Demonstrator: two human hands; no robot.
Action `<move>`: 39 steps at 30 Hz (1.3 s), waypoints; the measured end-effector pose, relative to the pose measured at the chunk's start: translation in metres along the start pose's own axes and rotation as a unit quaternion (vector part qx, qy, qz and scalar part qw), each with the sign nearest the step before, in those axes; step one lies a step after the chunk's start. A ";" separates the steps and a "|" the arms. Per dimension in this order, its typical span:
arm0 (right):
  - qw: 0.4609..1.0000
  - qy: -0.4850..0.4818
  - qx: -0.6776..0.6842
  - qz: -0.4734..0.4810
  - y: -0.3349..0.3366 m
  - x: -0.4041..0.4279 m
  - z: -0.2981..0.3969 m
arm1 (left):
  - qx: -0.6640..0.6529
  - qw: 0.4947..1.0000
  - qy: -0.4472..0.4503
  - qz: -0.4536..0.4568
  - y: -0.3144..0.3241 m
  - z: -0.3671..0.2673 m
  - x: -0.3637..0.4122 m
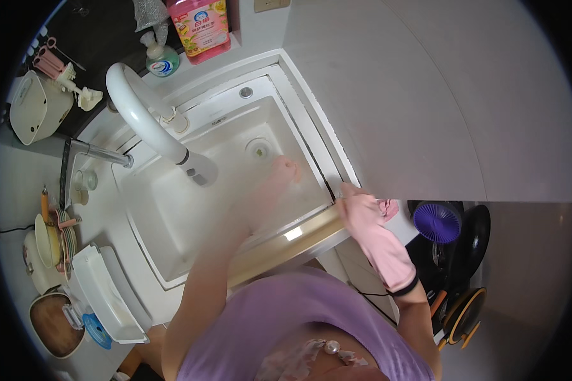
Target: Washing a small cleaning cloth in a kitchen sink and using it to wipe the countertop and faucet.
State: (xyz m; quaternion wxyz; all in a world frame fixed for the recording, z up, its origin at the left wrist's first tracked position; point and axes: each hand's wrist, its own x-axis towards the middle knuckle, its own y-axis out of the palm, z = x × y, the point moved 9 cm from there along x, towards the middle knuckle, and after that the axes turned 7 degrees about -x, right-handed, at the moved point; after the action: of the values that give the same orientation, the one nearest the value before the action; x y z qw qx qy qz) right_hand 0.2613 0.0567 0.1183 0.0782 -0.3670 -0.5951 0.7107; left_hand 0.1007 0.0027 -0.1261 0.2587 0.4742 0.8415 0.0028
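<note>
My left hand (284,170), bare and blurred, is over the white sink basin (190,224), near its drain (259,149). Its fingers look curled, and I cannot tell whether anything is in them. A bit of green matter (259,152) sits in the drain. On the right, my right hand (364,212) wears a pink glove with a dark cuff and rests at the sink's front right corner. Close beside it is a crumpled pink cloth-like thing (388,208); whether the fingers grip it is unclear. The white curved faucet (145,121) arches over the basin.
A pink detergent bottle (202,35) and a green pump bottle (162,59) stand behind the sink. At left are a white plastic bin (109,297) and a dish rack (66,238). Dark pans (474,243) and a purple-topped thing (437,223) are at right, below a grey panel (400,109).
</note>
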 end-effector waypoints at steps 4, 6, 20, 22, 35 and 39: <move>0.978 0.029 -0.193 -0.074 0.088 0.039 -0.006 | -0.068 0.982 0.034 -0.176 0.017 -0.046 -0.039; 0.983 0.111 -0.132 0.070 0.095 0.050 0.013 | -0.015 0.994 0.017 -0.107 -0.006 -0.045 -0.050; 0.977 -0.038 0.182 0.108 0.029 0.055 0.081 | -0.022 0.984 0.051 -0.170 -0.130 -0.082 -0.161; 0.923 0.015 0.381 0.046 0.031 0.075 0.031 | -0.040 0.991 0.047 -0.117 -0.116 -0.073 -0.136; 0.933 -0.348 -0.020 -0.086 0.039 0.077 0.216 | -0.047 0.973 0.111 -0.194 -0.130 -0.084 -0.256; 0.908 -0.280 0.229 0.214 0.070 0.069 0.250 | 0.018 0.974 0.087 -0.207 -0.136 -0.091 -0.303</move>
State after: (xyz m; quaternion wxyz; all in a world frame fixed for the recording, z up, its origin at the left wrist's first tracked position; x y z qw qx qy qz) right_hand 0.0811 -0.1223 0.0308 -0.1636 -0.2438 -0.3210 0.9004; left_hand 0.0791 -0.2928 0.0500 0.1712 0.2927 0.9404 -0.0251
